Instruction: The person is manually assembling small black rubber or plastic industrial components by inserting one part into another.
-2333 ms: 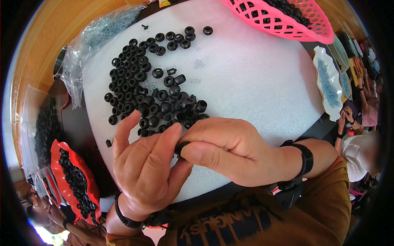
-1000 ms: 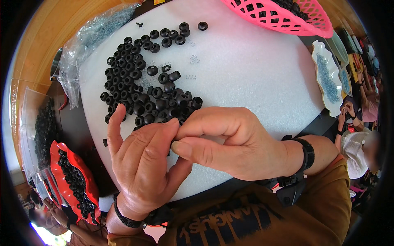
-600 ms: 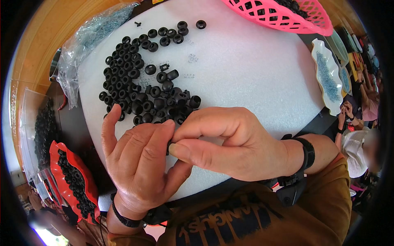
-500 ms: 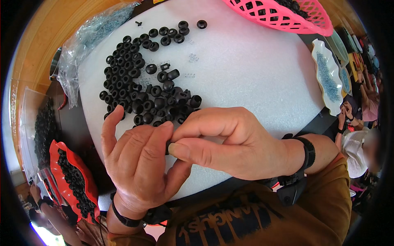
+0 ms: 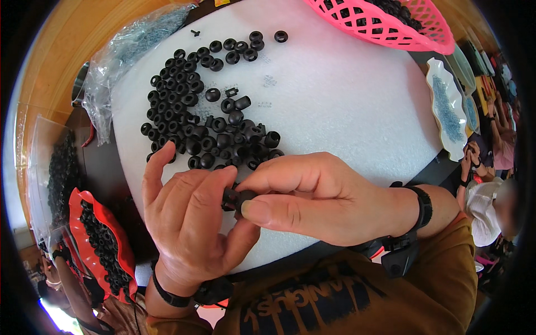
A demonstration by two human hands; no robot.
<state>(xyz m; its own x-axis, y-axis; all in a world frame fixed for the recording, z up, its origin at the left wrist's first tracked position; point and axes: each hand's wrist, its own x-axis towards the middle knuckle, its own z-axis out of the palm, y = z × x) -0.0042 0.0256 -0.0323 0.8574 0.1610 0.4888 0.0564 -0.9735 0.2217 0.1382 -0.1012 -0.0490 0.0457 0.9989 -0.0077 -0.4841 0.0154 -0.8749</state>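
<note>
At lower centre, the left hand point(image 5: 187, 223) and the right hand point(image 5: 312, 195) meet, both pinching one small black ring point(image 5: 233, 198) between fingertips. The heap of black rings point(image 5: 206, 120) lies just above, nearest the left fingers.

Bags and trays of parts around our white work pad

At the upper left we see a clear plastic bag point(image 5: 129, 58), crumpled and long, filled with small grey-blue pieces and lying along the edge of the white foam pad point(image 5: 357, 106). Down at our lower left sits a red bag point(image 5: 84, 218), open at the top and packed with black ring-shaped parts. Just beyond it, at the far left, a clear bag point(image 5: 56, 167) holds more dark parts, though its outline is hard to tell. We see no signs or screens.
</note>
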